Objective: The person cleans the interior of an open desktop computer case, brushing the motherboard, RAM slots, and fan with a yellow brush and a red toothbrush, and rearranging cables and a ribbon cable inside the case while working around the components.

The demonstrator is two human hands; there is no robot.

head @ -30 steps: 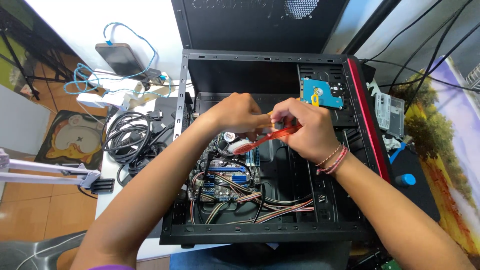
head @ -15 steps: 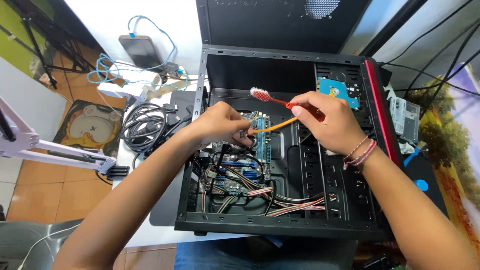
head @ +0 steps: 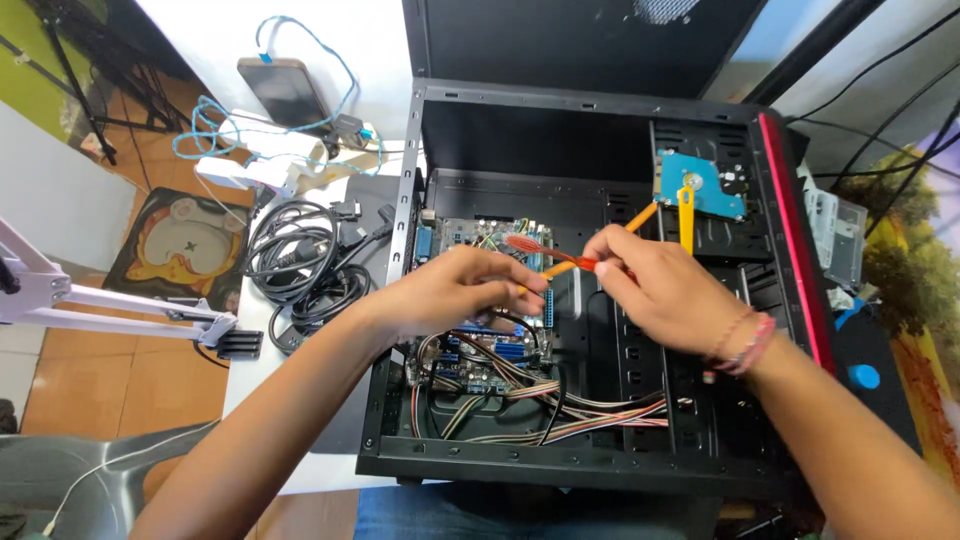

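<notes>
This looks like a home computer-repair corner rather than a shop. An open black PC case (head: 600, 300) lies on a white table (head: 250, 370), its motherboard (head: 480, 350) and blue hard drive (head: 700, 190) exposed. Beside it sit coiled cables (head: 300, 260), a charging phone (head: 285, 90), and a tiled floor (head: 90, 370) shows below.

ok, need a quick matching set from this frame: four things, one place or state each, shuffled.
Things:
1. toothbrush
2. hard drive
3. coiled black cables
4. phone

Places or states:
A. on the white table, left of the case
B. mounted at the upper right inside the case
C. held in the right hand over the motherboard
D. at the top left, a blue cable plugged into it

Pairs: 1-C, 2-B, 3-A, 4-D
</notes>
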